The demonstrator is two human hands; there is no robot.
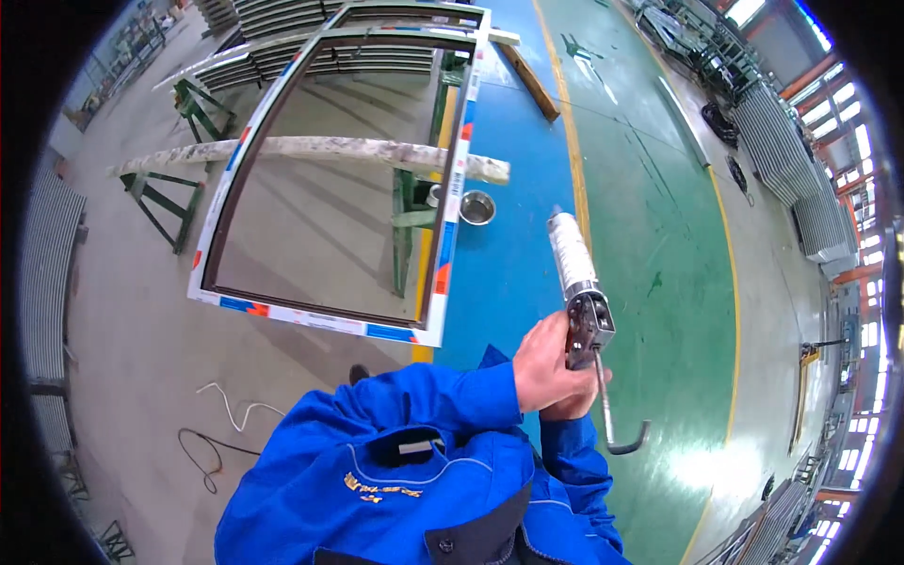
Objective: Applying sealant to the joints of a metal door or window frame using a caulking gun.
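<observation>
A caulking gun (590, 325) with a white sealant cartridge (569, 250) is held out in front of me, its nozzle pointing away. My left hand (541, 365) is closed around it near the metal trigger housing. Just below, my right hand (571, 405) also grips the gun, its fingers largely hidden behind the left hand and the gun. From the back of the gun the hooked metal rod (605, 400) sticks out toward me. To the left, apart from both hands, lies a rectangular window frame (311, 318) with a dark inner edge and white, blue and red protective film.
A long wrapped beam (353, 151) on green trestles (174, 212) carries the frame. Beside it sits a round metal pot (477, 207). A wooden bar (530, 83) lies farther off. Cables (212, 443) trail on the floor at left. Stacked profiles (777, 146) stand at far right.
</observation>
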